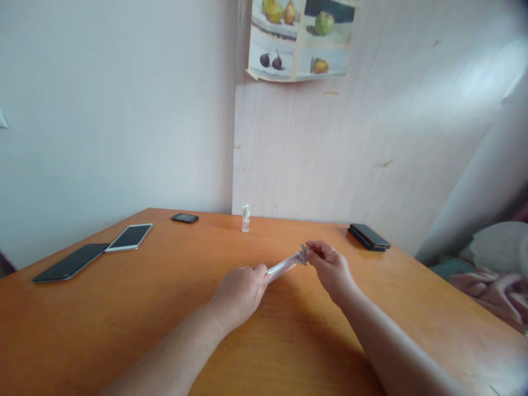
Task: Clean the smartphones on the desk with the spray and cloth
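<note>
Slim packet (284, 268), one: nearer the wearer than the pump bottle (246, 221) and to its right; near end hidden in the left hand (242, 294), contents hard to make out. Poster (297, 45), above the bottle: top cut off. Dark stack (368, 237), far right of the bottle: nature unclear. Left hand: curled around the packet, fingers mostly concealed. Right hand (329, 268): thumb and fingers pinching the packet's crumpled far end. Forearms (177, 349): angled inward, cropped below.

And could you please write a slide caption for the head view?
Left hand and right hand hold a slender, shiny packet over an orange table.
</note>
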The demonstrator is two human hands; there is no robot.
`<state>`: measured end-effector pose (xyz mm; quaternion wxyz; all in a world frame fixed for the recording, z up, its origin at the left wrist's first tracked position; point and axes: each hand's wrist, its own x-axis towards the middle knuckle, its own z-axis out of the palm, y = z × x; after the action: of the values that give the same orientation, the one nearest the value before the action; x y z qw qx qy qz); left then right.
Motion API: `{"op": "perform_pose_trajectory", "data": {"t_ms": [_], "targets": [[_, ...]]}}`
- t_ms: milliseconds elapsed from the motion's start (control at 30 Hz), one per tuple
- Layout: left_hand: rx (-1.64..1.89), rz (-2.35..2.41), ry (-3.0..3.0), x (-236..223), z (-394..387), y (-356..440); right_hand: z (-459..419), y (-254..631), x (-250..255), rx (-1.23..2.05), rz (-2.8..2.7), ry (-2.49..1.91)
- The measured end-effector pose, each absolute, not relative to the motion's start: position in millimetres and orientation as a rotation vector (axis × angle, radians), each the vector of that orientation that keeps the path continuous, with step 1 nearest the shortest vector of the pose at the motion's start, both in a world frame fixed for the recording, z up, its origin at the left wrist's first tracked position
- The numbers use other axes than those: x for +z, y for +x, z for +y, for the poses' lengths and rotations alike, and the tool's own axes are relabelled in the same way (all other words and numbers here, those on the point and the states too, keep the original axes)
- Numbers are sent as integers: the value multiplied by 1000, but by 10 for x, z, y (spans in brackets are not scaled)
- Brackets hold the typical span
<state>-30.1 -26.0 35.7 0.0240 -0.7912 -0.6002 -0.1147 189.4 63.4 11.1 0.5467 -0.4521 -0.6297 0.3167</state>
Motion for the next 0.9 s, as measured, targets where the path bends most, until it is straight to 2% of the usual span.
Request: {"op": "perform_pose_trajectory", "data": {"t_ms": [133, 300, 500, 733, 900], "targets": [[-360, -1881, -2495, 369, -270, -246, 697, 1909, 76, 721, -1509, -1065], [-353, -1852, -2526, 369, -280, -228, 721, 1938, 41, 380, -1795, -1197], [-432, -1797, -2542, 321, -271, -273, 641, 1903, 78, 507, -1960, -1066], [-429, -1832, -2551, 312, -261, -248, 669, 1931, 153, 462, -1952, -1093], [-476, -1833, -2573, 309, -266, -254, 335, 1688, 236, 492, -2062, -931]]}}
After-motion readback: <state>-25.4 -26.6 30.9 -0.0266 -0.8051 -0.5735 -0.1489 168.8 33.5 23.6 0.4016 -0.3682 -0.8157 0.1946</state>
